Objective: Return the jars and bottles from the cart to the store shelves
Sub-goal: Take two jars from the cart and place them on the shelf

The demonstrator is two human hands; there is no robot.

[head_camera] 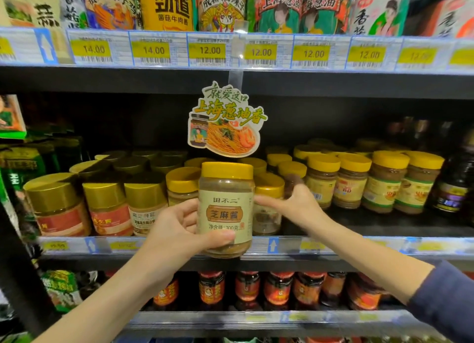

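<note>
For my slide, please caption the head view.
The left hand holds a yellow-lidded sesame paste jar before the middle shelf while the right hand grips a shelved jar.

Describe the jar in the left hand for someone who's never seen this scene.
At the middle shelf, directly below the hanging noodle-picture card, the left hand holds one jar out in front of the stocked rows. Yellow lid, beige label with brown plaque; unlike its neighbours it is off the shelf, overlapping the price rail.
</note>
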